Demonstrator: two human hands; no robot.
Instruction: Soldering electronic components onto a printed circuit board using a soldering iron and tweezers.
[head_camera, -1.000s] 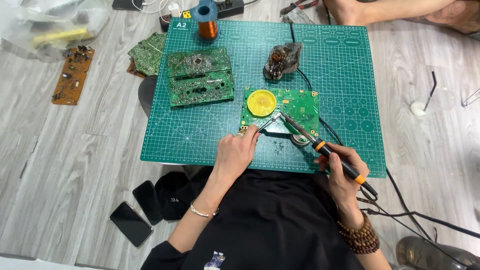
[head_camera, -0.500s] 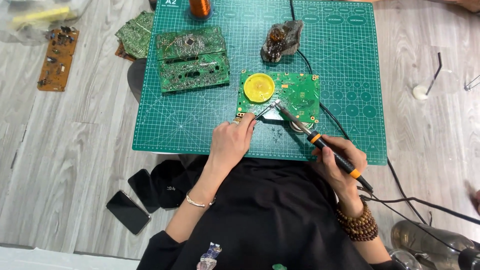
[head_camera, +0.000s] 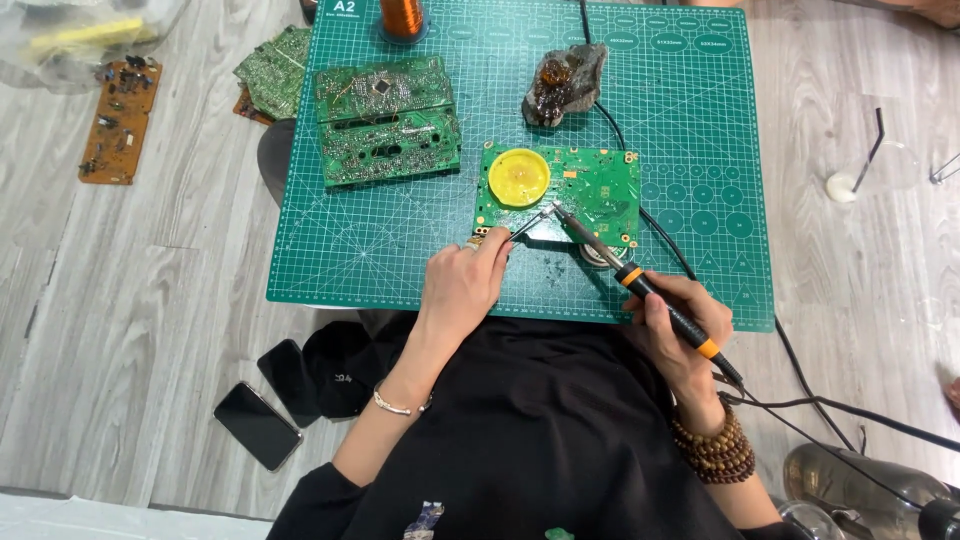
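Note:
A green circuit board (head_camera: 600, 190) with a round yellow part (head_camera: 518, 177) lies on the green cutting mat (head_camera: 400, 260). My left hand (head_camera: 462, 285) holds thin metal tweezers (head_camera: 530, 222) whose tips touch the board's near edge. My right hand (head_camera: 680, 335) grips a black and orange soldering iron (head_camera: 640, 285) like a pen. Its metal tip meets the tweezers' tips at the board's near edge, just below the yellow part.
Two more green boards (head_camera: 388, 120) lie at the mat's left, others (head_camera: 272, 72) off its corner. A brown board (head_camera: 120, 120) lies far left. A copper wire spool (head_camera: 402, 18) and a dark resin lump (head_camera: 562, 82) stand at the back. Two phones (head_camera: 258, 425) lie on the floor.
The view has shifted slightly, so everything sits lower in the picture. Both hands stay at the board's near edge with tweezers and iron tip together.

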